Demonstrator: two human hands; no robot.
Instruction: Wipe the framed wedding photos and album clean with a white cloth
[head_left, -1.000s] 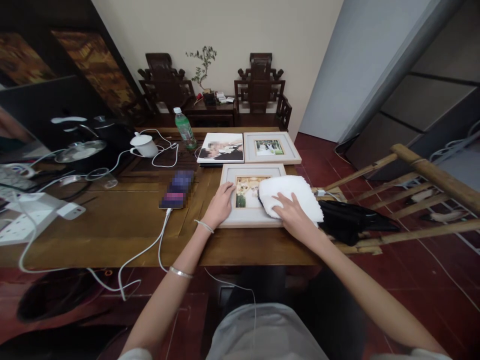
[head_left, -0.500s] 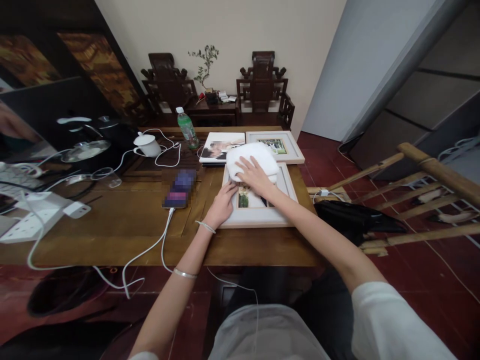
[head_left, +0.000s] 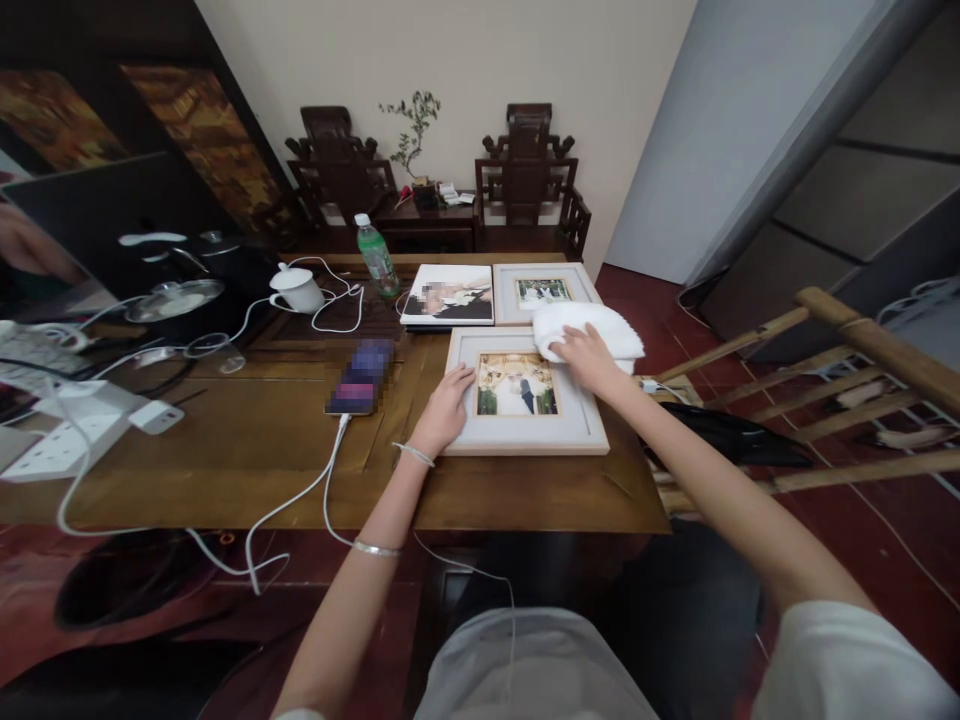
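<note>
A light wooden picture frame (head_left: 465, 435) with a pale mat and a small wedding photo lies face up near the table's front edge. My left hand (head_left: 448, 405) holds its left side, fingers over the rim. At the frame's upper right corner, a folded white towel (head_left: 611, 330) is under my right hand (head_left: 589, 358), whose fingers are curled and pressed into it. The towel partly overhangs the table's right side. Behind lies a second picture frame (head_left: 585, 283), its lower right corner covered by the towel. Beside that one is a photo panel (head_left: 427, 284) with a white top edge.
A phone (head_left: 360, 375) on a white cable lies left of the frame. Farther back stand a green-labelled bottle (head_left: 377, 258) and a lidded white cup (head_left: 300, 292). A power strip (head_left: 67, 435) and a clear cup (head_left: 217, 350) are at left. Right of the table is a bamboo rack (head_left: 877, 340).
My right hand has slid the towel rightward, from over the top of the front frame to its upper right corner. The wedding photo is now uncovered. My left hand has stayed put.
</note>
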